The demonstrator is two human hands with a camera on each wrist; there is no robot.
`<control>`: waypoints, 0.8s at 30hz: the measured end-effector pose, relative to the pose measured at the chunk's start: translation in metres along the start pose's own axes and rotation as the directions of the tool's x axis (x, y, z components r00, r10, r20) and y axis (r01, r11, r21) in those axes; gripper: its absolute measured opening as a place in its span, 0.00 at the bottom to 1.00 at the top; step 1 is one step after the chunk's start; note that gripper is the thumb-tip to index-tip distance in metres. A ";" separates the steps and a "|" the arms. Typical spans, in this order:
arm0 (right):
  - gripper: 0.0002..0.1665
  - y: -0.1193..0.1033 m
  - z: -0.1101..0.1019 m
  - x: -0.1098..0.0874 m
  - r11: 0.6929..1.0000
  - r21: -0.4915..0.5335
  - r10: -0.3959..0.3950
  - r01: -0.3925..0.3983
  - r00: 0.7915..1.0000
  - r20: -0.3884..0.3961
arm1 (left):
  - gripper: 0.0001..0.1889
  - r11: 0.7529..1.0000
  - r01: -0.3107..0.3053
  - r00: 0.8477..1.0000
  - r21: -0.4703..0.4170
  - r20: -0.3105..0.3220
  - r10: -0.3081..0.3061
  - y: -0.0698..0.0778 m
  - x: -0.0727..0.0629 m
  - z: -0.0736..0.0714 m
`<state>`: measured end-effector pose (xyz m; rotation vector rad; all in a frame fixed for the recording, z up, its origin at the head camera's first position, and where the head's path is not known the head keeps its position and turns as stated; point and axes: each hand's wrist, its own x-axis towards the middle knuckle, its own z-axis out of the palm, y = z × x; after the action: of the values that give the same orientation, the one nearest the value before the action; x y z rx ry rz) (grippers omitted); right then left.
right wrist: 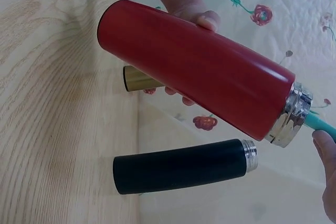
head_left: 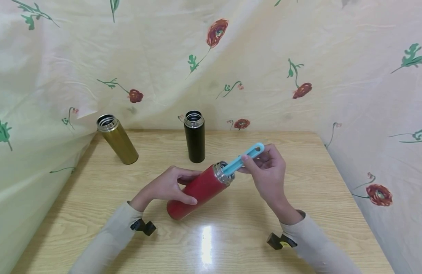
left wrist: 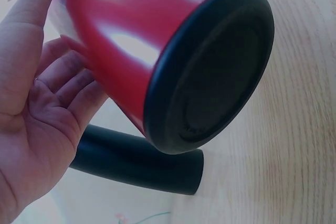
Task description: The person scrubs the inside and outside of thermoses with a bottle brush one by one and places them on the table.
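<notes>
A red thermos flask [head_left: 205, 187] without a lid is held tilted over the table, its steel mouth [head_left: 224, 173] up and to the right. My left hand [head_left: 173, 185] grips its body, thumb across the near side; the left wrist view shows its black base [left wrist: 220, 72]. With thumb and fingers, my right hand [head_left: 268, 171] pinches a light blue plastic handle [head_left: 243, 160] with a looped end. The handle's lower part goes into the flask's mouth, and whatever is on that end is hidden inside.
Behind the hands, a black flask [head_left: 196, 140] stands upright without a lid. A gold flask [head_left: 120, 142], also lidless, stands at the back left. Flowered cloth [head_left: 156, 49] hangs behind and along both sides of the wooden table [head_left: 300, 160].
</notes>
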<state>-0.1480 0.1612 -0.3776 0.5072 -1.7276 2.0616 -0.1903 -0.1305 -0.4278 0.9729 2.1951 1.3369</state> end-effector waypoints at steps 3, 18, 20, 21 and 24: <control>0.10 0.000 -0.001 0.000 1.000 -0.009 0.001 -0.001 1.000 0.020 | 0.40 1.000 -0.001 1.000 -0.005 0.004 0.001 0.000 -0.001 0.000; 0.16 0.002 -0.006 0.002 0.997 0.029 -0.071 0.068 0.990 0.125 | 0.40 1.000 -0.019 1.000 -0.014 0.017 0.019 0.002 0.000 -0.001; 0.14 0.003 -0.007 0.003 0.995 0.051 -0.086 0.080 0.986 0.145 | 0.40 1.000 -0.018 1.000 -0.018 0.020 0.018 0.001 0.000 -0.001; 0.13 0.004 -0.008 0.003 0.994 0.072 -0.097 0.086 0.983 0.156 | 0.40 1.000 -0.015 1.000 -0.020 0.021 0.016 0.001 0.000 -0.001; 0.10 0.004 -0.009 0.004 0.986 0.129 -0.130 0.107 0.973 0.188 | 0.40 1.000 -0.009 1.000 -0.029 0.027 0.010 0.000 -0.001 -0.001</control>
<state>-0.1540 0.1702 -0.3809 0.8556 -1.6425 2.0959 -0.1905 -0.1316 -0.4269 0.9860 2.1485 1.3480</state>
